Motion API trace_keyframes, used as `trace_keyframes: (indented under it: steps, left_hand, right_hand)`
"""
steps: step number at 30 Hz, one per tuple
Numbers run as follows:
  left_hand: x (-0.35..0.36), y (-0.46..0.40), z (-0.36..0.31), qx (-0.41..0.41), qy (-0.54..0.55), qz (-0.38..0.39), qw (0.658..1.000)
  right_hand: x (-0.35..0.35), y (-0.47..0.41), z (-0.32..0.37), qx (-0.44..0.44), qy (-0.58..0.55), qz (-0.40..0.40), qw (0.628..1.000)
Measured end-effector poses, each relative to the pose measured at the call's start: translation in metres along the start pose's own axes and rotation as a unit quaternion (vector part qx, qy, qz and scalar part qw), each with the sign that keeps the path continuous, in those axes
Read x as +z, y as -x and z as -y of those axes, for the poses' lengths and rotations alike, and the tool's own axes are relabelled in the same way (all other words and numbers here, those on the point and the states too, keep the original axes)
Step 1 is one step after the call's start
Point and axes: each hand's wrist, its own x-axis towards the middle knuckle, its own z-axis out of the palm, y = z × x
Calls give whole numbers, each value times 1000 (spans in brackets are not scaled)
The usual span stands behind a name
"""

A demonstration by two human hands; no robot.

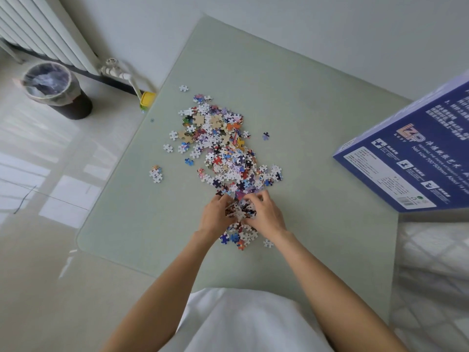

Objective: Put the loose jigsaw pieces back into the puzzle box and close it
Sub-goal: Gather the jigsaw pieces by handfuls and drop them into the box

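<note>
- On the pale green table (291, 80) we see the jigsaw pieces (223, 146): small, white-backed and many-coloured, strewn in one long heap, too many to count.
- Our left hand (215, 215) and right hand (265, 215) curl together round one clump of pieces (239, 210) at the heap's near end.
- One blue puzzle box (416, 151) lies on the table's right edge, well apart.
- One lined bin (57, 88) stands on the floor by a radiator (43, 29).

A bunch of jigsaw pieces (239, 210) is gripped between the left hand (215, 216) and the right hand (267, 216) above the table (291, 97); the puzzle box (416, 153) is seen at right.
</note>
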Motion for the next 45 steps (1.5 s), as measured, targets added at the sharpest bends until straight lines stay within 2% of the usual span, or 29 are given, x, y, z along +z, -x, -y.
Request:
trace_keyframes:
  steps: [10, 17, 20, 23, 27, 31, 36, 41, 45]
  left_hand:
    - [-7, 3, 10, 20, 44, -16, 999]
    - [-10, 9, 12, -20, 93, -38, 995]
    - [-12, 14, 11, -42, 100, -53, 993]
    - [-15, 20, 8, -53, 111, -90, 988]
    - [-21, 29, 12, -37, 112, -158, 980]
    - [-33, 32, -2, 30, 124, -174, 976]
    - [-51, 24, -71, 145, 111, -170, 968]
    - [-75, 14, -211, 303, 150, -147, 930]
    - [-94, 6, -328, 436, 100, -154, 881]
  right_hand:
    - [1, 15, -9, 13, -52, -28, 998]
    - [-14, 20, -14, 43, -64, -50, 996]
    - [-27, 25, -15, 17, -42, -64, 997]
    - [-40, 34, -16, -6, -32, -98, 995]
    - [-44, 41, -25, 16, -35, -86, 996]
    - [-58, 54, -41, 63, -138, -105, 983]
    - [-111, 83, -60, 79, -308, -178, 931]
    - [-219, 130, -88, 30, -383, -296, 875]
    - [-296, 154, -117, 12, -383, -376, 844]
